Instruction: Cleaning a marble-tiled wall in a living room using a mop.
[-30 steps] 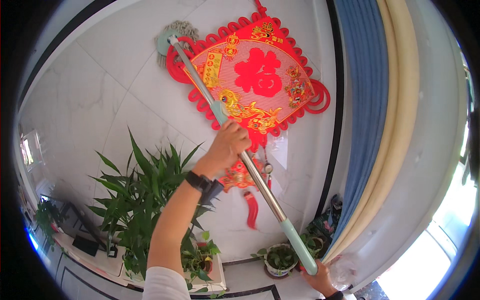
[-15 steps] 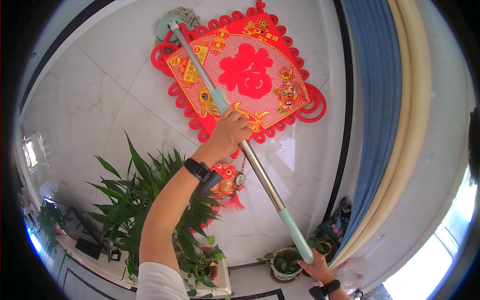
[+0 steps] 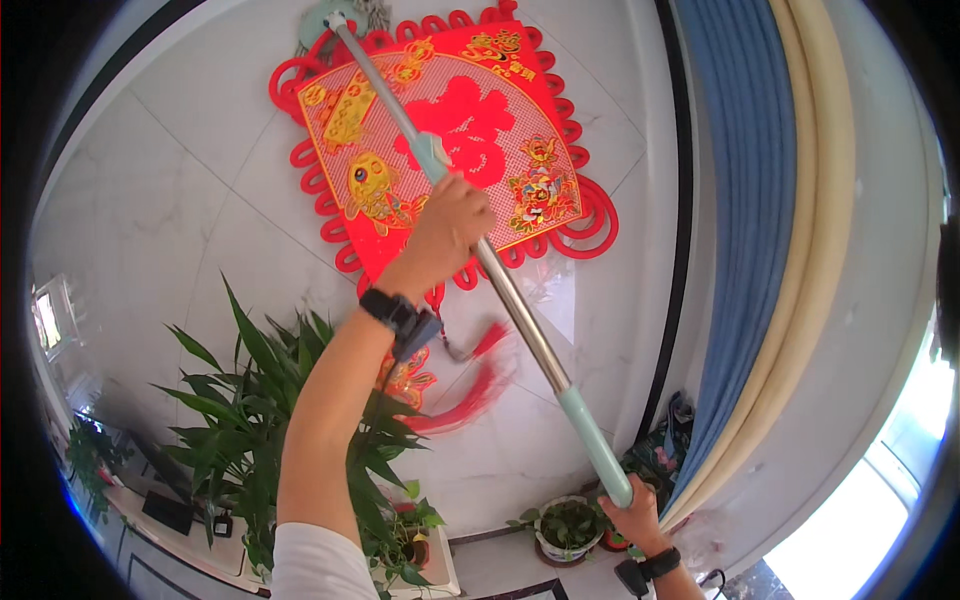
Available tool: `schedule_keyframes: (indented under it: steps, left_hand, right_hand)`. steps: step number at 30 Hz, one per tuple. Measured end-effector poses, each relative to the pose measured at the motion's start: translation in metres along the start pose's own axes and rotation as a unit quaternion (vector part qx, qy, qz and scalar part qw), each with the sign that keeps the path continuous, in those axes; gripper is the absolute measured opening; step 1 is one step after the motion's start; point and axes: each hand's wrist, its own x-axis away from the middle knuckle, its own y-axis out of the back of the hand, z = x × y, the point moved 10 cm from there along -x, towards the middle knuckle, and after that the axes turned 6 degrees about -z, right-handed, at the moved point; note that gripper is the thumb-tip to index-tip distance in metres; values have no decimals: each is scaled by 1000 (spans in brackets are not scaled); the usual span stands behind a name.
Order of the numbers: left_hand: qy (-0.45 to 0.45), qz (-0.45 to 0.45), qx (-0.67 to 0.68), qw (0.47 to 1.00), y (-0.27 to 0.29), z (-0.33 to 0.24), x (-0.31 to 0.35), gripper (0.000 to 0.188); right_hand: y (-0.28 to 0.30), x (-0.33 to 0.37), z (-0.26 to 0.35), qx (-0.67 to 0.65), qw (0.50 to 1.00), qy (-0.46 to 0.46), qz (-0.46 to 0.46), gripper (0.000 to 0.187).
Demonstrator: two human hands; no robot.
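Note:
My left hand (image 3: 450, 222) is wrapped round the middle of a long mop pole (image 3: 520, 320), just below its pale green joint. At the pole's lower end, my right hand (image 3: 635, 515) is closed on the pale green grip (image 3: 597, 445). The pole slants up to the left, to a round green mop head (image 3: 318, 30) with grey strands, partly cut off by the picture's upper edge. Behind the pole hangs a large red wall decoration (image 3: 480, 210) with looped cord edging and gold figures. Its red tassel (image 3: 470, 400) is smeared by motion below.
A tall leafy plant (image 3: 245, 420) stands at the left beside my forearm. Low down, a potted plant (image 3: 565, 525) stands near my right hand. Blue curtain (image 3: 745, 200) and cream curtain (image 3: 825, 200) hang at the right. Pale tiled wall (image 3: 180, 200) lies behind.
The mop head has moved up, toward the upper picture edge. The wall decoration sits further left in view, and its tassel has swung out to the right. Both hands keep their hold.

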Motion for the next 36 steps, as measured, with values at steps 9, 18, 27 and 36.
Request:
schedule_keyframes:
  steps: [9, 18, 27, 36]
  left_hand:
    - [15, 34, -19, 999, 25, 12, 27, 10]
    - [65, 69, -10, 995, 50, -36, 106, 15]
    - [121, 85, 2, 989, 74, -20, 162, 21]
    - [61, 101, -7, 993, 65, -6, 129, 17]
  right_hand:
    - [-6, 21, 19, 41, 998, 8, -36, 30]
    - [28, 74, 4, 143, 982, 55, -113, 33]
    - [1, 83, 14, 185, 972, 86, -118, 38]
    - [-63, 102, 5, 32, 999, -13, -30, 37]
